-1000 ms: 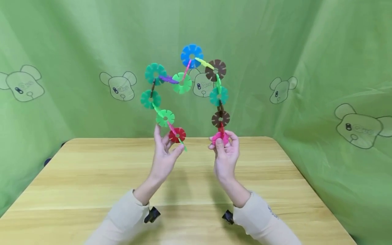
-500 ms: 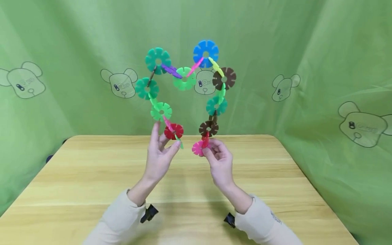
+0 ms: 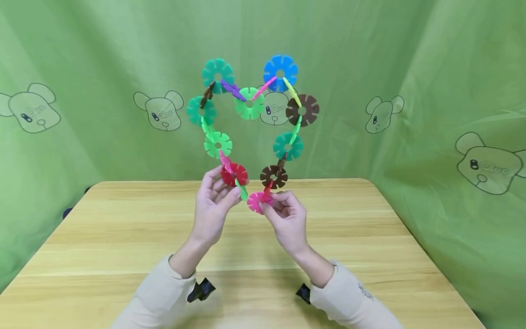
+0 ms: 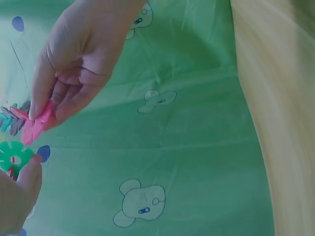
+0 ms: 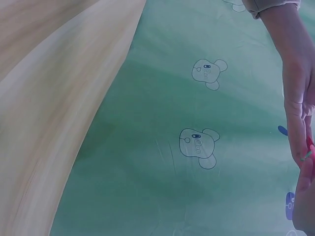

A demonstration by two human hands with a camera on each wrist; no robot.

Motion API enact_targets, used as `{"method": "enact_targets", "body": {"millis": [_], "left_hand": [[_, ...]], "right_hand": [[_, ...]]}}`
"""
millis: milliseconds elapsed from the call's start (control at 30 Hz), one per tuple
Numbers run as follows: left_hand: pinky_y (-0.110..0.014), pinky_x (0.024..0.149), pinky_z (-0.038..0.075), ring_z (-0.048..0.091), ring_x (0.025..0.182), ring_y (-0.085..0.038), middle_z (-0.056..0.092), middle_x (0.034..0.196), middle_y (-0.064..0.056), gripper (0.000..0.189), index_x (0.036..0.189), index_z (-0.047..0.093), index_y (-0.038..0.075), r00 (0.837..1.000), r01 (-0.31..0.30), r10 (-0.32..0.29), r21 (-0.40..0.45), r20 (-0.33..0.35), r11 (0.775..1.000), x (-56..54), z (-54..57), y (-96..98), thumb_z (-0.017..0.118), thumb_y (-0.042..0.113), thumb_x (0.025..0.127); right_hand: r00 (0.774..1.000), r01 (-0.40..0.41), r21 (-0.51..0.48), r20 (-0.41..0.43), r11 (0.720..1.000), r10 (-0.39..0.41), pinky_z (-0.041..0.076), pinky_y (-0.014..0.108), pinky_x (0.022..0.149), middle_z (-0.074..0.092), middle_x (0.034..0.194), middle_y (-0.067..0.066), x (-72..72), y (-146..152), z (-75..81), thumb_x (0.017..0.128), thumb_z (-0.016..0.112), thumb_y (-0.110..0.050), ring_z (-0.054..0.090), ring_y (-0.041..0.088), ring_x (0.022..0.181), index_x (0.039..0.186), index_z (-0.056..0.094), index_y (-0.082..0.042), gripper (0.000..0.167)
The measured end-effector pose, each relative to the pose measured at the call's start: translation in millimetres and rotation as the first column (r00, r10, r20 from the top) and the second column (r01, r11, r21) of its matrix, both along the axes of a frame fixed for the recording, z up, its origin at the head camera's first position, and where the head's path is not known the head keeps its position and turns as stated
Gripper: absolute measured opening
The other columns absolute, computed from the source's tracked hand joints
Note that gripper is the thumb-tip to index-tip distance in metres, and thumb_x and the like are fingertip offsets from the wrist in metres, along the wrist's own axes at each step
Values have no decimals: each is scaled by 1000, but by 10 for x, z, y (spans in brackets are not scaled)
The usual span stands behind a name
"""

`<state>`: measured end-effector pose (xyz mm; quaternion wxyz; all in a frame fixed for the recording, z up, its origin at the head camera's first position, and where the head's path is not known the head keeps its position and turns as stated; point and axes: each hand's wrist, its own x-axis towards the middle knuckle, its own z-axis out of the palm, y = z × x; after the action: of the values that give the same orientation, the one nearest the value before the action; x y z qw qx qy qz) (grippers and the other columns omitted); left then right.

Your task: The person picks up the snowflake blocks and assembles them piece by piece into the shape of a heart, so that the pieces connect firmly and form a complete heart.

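A chain of slotted plastic discs, interlocking snowflake pieces, stands up in the air in a heart-like outline. Its top has a blue disc (image 3: pixel 281 63) at right and a teal disc (image 3: pixel 218 66) at left, with a light green disc (image 3: pixel 249 113) dipping between. My left hand (image 3: pixel 208 210) pinches the left end at a bright green disc (image 3: pixel 241 189), fingers behind the red disc (image 3: pixel 242 170). A pink disc (image 3: pixel 254 202) at the other end is pinched by my right hand (image 3: pixel 289 224). In the left wrist view the pink disc (image 4: pixel 34 129) is close above the green disc (image 4: pixel 25 153).
Below the hands spreads a wood-grain table (image 3: pixel 123 256). Green cloth (image 3: pixel 341 55) printed with bear heads hangs behind it and at both sides. A black wrist device (image 3: pixel 201 290) shows at the left sleeve, another (image 3: pixel 303 293) at the right.
My right hand has moved left and slightly down with the pink disc, bringing the chain's two ends close together. The top has spread and risen into a heart-like outline.
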<state>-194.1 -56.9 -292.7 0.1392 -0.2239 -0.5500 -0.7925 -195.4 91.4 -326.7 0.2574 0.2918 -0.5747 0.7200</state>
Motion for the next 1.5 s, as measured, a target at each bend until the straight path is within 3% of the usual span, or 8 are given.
{"method": "enact_targets", "body": {"millis": [333, 533, 667, 833, 967, 1133, 1300, 1500], "left_hand": [[-37, 86, 49, 61, 99, -22, 57, 111, -8, 36, 117, 37, 1, 997, 22, -38, 213, 73, 977, 52, -9, 132, 47, -11, 84], [-38, 88, 48, 61, 99, -24, 54, 111, -10, 32, 114, 37, 2, 997, -30, 7, 303, 77, 952, 85, -15, 242, 47, -10, 85], [-38, 90, 46, 59, 102, -27, 52, 112, -11, 31, 113, 36, 4, 997, -59, 40, 346, 62, 936, 97, -20, 294, 47, -8, 87], [-38, 92, 45, 59, 103, -25, 49, 115, -12, 31, 114, 34, 2, 996, -80, 63, 372, 58, 925, 81, -24, 331, 46, -7, 87], [-36, 93, 44, 57, 105, -27, 47, 119, -13, 30, 115, 33, 2, 993, -90, 52, 395, 107, 914, 71, -45, 376, 46, -7, 89], [-37, 94, 44, 55, 108, -31, 46, 121, -14, 30, 116, 32, 2, 991, -87, 40, 394, 126, 915, 54, -55, 412, 46, -5, 90], [-38, 91, 46, 59, 103, -25, 50, 120, -17, 40, 124, 30, 4, 994, -72, 44, 317, 95, 946, 31, -37, 373, 47, -6, 89], [-34, 85, 50, 61, 98, -34, 53, 121, -24, 70, 143, 16, 13, 992, -109, 96, 177, 82, 978, 7, -37, 300, 52, -7, 86]], "right_hand": [[998, 7, -46, -58, 999, -9, 52, 17, 65, 64, 88, -8, -3, -65, -4, 75, 52, 20, 62, 4, 75, 92, 58, -18, 42], [996, 49, -80, -67, 996, -54, 52, 17, 63, 64, 86, -7, 2, -91, 3, 75, 52, 20, 62, 5, 72, 88, 50, 15, 14], [994, 100, -71, -26, 992, -102, 52, 17, 62, 62, 82, -8, 10, -110, 37, 76, 53, 17, 60, 4, 70, 90, 43, 24, 18], [992, 127, -84, 33, 988, -125, 52, 19, 62, 61, 79, -5, 0, -126, 63, 78, 55, 15, 60, 6, 68, 91, 47, 21, 17], [992, 113, -119, 71, 986, -105, 53, 20, 62, 61, 79, -4, -2, -129, 69, 78, 54, 16, 60, 6, 69, 92, 55, 6, 17], [987, 120, -132, 119, 984, -104, 53, 21, 64, 61, 81, -3, -10, -119, 84, 78, 56, 14, 60, 7, 70, 93, 57, -9, 27], [984, 121, -47, 136, 991, -114, 53, 22, 67, 61, 80, -6, -28, -37, 94, 78, 55, 15, 61, 6, 72, 99, 52, 3, 24], [991, 97, 135, 82, 986, -109, 53, 21, 69, 59, 76, -10, -50, 99, 124, 78, 56, 15, 61, 4, 71, 139, 18, 5, 72]]}}
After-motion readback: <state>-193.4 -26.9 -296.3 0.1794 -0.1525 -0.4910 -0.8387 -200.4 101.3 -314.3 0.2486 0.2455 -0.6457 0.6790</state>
